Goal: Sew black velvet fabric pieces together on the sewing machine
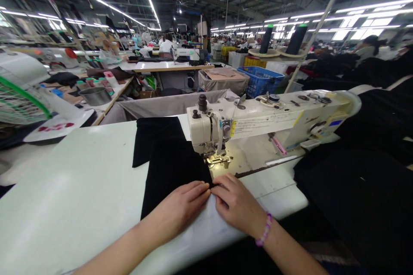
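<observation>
Right up close at the sewing machine [258,122] now, gripping the near right edge of the black cloth [169,169] with the gathered fingertips of left hand [185,202] and right hand [237,204], nearly meeting there, just on the near side of the lit metal guide [219,161]! Spread over the pale surface [97,189], mostly to the left of the machine's head, with an overlapping part farther back. Too small to tell: needle up or down. Easy to go wrong from here, perhaps skewing the edge by tugging harder on one side, or puckering the cloth by pinching too tightly against the feed. Worse, possible to catch a fingertip by riding in too close beneath the head. Worth watching, too, for bunching at the back, from letting the overlap ruck up
</observation>
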The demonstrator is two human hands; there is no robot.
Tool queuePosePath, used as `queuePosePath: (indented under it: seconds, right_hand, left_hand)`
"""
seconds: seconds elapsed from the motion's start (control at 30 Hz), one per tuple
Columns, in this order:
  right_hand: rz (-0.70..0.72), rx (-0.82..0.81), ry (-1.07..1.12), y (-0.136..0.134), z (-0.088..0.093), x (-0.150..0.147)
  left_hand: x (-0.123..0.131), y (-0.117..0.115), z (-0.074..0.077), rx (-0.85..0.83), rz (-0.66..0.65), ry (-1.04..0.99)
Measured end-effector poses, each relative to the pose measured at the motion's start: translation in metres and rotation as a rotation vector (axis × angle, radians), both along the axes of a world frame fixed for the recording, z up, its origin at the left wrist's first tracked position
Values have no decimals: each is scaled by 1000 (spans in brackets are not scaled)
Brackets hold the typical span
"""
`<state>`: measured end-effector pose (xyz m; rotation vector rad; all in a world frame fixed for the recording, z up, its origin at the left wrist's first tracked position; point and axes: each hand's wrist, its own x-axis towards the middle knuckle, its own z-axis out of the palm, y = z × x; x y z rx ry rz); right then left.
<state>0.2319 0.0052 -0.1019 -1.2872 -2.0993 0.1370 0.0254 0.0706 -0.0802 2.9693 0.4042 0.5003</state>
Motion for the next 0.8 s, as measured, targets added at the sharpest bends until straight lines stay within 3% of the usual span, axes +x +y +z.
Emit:
queuePosePath:
  seconds: [0.33,0.43,0.53,0.6,0.67,0.73,0.8]
  right_hand:
    - [-99,-17,-106,51,3,2]
    - [-128,2,-73,50,6,-1]
    - [-170,52,20,32,14,4]
    - [-278,121,137,10,24,23]
    - [-486,210,239,-17,33,61]
    - [-734,233,157,-45,38,114]
    - [-997,97,-27,-68,36,173]
  left_hand:
    - [2,51,1,-87,46,-39]
    - [3,66,2,-99,56,-20]
    - [4,76,4,-112,75,2]
    - [6,77,5,-119,105,1]
    - [8,76,3,-121,159,-10]
    - [11,75,0,-123,263,-38]
    - [14,76,-7,-125,401,-70]
